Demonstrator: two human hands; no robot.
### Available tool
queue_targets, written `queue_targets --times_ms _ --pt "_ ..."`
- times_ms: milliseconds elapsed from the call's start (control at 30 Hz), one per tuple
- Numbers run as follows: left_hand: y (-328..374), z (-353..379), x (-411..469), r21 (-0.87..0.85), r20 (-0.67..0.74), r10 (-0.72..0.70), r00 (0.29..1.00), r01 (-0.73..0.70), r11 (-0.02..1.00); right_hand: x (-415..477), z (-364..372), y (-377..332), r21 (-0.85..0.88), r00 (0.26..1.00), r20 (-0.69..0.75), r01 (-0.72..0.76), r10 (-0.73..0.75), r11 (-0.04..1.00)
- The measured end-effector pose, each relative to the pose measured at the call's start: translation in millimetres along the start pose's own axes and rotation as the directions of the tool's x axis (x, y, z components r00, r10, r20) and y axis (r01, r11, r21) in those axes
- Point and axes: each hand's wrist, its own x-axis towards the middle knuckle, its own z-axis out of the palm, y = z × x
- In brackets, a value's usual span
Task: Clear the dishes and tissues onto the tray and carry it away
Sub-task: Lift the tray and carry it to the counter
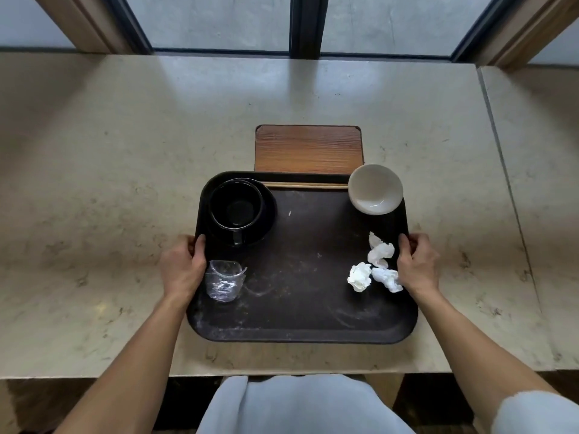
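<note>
A dark brown tray (pixel 300 277) lies on the stone table near its front edge. On it sit a black cup (pixel 235 208) on a black saucer at the far left, a white bowl (pixel 375 189) at the far right corner, wooden chopsticks (pixel 305 185) along the far rim, a clear glass (pixel 225 280) at the left and crumpled white tissues (pixel 374 267) at the right. My left hand (pixel 183 266) grips the tray's left rim. My right hand (pixel 418 261) grips the right rim.
A small wooden board (pixel 308 148) lies on the table just beyond the tray. The beige stone table (pixel 109 170) runs up to a window with dark frames. A seam splits the tabletop at the right. My lap in light blue cloth shows below the table's edge.
</note>
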Motion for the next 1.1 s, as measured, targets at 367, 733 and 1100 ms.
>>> queue_targets --times_ms 367,733,1100 --pt "0 11 1 0.077 0.025 -0.011 1.0 0.009 0.997 7 10 7 -0.049 1.0 0.007 -0.002 0.002 0.999" --pt "4 8 -1 0.082 0.074 -0.022 0.997 0.016 0.997 13 8 12 -0.098 0.999 0.047 0.013 -0.009 0.995" --pt "-1 2 6 0.107 0.19 -0.102 0.977 0.083 0.991 16 -6 10 -0.148 0.985 0.169 -0.003 0.029 0.989"
